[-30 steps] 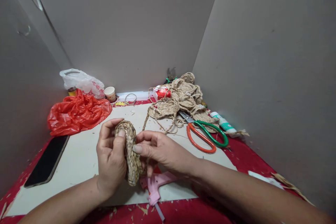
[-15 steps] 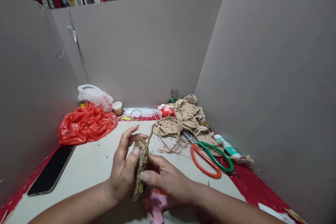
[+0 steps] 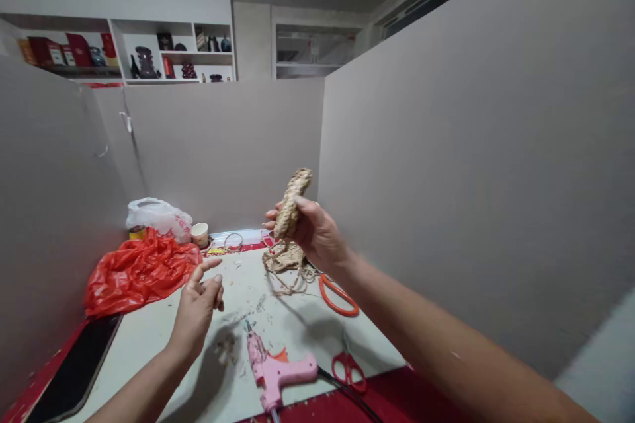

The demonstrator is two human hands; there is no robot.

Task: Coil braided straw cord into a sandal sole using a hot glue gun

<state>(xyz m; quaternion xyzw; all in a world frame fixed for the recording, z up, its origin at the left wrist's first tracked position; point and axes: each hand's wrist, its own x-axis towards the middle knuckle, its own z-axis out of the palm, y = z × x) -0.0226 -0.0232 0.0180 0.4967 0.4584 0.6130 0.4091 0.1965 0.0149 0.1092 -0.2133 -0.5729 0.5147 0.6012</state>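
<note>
Right hand (image 3: pixel 320 236): closed in a pinch on a braided straw piece (image 3: pixel 292 208), held up above the board (image 3: pixel 141 350), well apart from it.
Grip purpose: probably raised and tilted so that its side can be looked over.
Piece against fingers: it passes between the thumb and the fingers, thumb at its right, fingertips showing beyond its left side; the upper end stands free above the thumb, leaning right.
Left hand (image 3: pixel 194 310): index finger stretched out, the others loosely curled; nothing seen in its hold, apart from the piece.
Pink glue gun (image 3: pixel 278 373): lying near, between the forearms, nozzle pointing far, handle right; likely put there for easy reach.
Red scissors (image 3: pixel 349 370): just right of the gun, by the near edge.
Straw coil (image 3: pixel 285 256): farther off, beyond the gun, partly hidden by the right hand.
Red plastic bag (image 3: pixel 141 274): far left, seemingly pushed aside for working room.
</note>
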